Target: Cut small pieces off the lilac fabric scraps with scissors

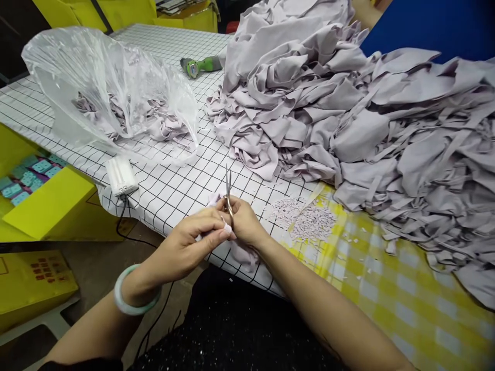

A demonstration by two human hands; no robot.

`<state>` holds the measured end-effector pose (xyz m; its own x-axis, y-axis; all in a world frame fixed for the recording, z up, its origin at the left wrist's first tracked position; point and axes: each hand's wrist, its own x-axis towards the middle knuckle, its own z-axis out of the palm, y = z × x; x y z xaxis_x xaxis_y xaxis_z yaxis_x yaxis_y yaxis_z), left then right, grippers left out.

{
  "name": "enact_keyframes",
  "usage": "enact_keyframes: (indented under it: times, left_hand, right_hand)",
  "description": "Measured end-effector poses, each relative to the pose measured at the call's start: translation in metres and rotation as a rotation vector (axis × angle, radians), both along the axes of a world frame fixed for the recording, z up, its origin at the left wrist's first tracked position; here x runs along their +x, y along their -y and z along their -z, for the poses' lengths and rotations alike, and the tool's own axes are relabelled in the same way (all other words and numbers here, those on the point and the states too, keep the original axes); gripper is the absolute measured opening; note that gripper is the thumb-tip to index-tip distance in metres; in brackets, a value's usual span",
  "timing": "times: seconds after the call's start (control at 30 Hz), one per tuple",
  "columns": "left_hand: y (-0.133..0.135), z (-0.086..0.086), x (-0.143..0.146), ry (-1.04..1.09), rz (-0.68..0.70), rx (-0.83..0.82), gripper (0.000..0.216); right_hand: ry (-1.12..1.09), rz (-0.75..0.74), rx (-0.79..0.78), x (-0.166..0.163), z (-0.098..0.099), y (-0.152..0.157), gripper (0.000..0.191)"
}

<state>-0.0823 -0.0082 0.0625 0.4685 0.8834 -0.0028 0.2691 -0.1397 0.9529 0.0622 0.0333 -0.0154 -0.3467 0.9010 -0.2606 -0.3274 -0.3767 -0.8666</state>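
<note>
At the table's near edge my right hand [243, 224] is closed round a small pair of scissors [228, 188] whose blades point up and away. My left hand [193, 242], with a pale green bangle [129, 301] on its wrist, pinches a small pale lilac fabric piece [226, 226] right beside the scissors. More of that fabric hangs below my hands, over the table edge. A scatter of tiny fabric snippets [305, 216] lies just right of my hands.
A big heap of lilac-grey fabric [348, 108] fills the right and back of the checked table [178, 180]. At left are a clear plastic bag of pieces [112, 93], a white power bank [121, 175], a green tool [199, 66], and yellow boxes [46, 206].
</note>
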Motion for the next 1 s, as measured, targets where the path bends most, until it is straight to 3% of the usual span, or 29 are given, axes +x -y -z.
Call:
enact_keyframes:
  times: [0.1, 0.3, 0.4, 0.53, 0.6, 0.67, 0.73, 0.8, 0.9, 1.0]
  left_hand:
    - [-0.003, 0.008, 0.013, 0.059, -0.114, 0.207, 0.022]
    - [-0.01, 0.031, 0.021, 0.475, -0.092, -0.162, 0.03]
    - [-0.009, 0.036, 0.024, 0.47, -0.164, -0.148, 0.029]
    - [-0.005, 0.042, 0.038, 0.376, -0.238, -0.049, 0.027]
    - [-0.005, 0.043, 0.045, 0.421, -0.217, -0.09, 0.029]
    - [-0.008, 0.037, 0.046, 0.486, -0.173, -0.149, 0.031]
    - [-0.015, 0.026, 0.036, 0.465, -0.109, -0.17, 0.031]
    - [-0.024, 0.01, 0.014, 0.336, -0.076, -0.14, 0.03]
    - [-0.031, -0.017, -0.026, 0.084, -0.066, -0.128, 0.029]
    - [-0.028, -0.038, -0.053, -0.104, 0.057, -0.142, 0.034]
  right_hand:
    - [-0.097, 0.025, -0.01, -0.006, 0.004, 0.011, 0.036]
    - [-0.115, -0.095, -0.056, 0.005, 0.0, 0.02, 0.044]
    - [0.078, -0.052, -0.007, 0.024, -0.003, 0.026, 0.046]
    - [0.546, 0.109, 0.222, 0.056, -0.008, 0.041, 0.036]
    - [0.58, 0.177, 0.279, 0.063, -0.009, 0.047, 0.035]
    - [0.44, 0.182, 0.241, 0.061, -0.009, 0.048, 0.038]
    - [0.268, 0.095, 0.153, 0.056, -0.009, 0.043, 0.041]
    - [0.123, -0.018, 0.089, 0.054, -0.01, 0.035, 0.039]
    - [-0.1, -0.066, 0.077, 0.064, -0.019, 0.016, 0.031]
    - [-0.253, -0.106, 0.048, 0.07, -0.028, -0.007, 0.024]
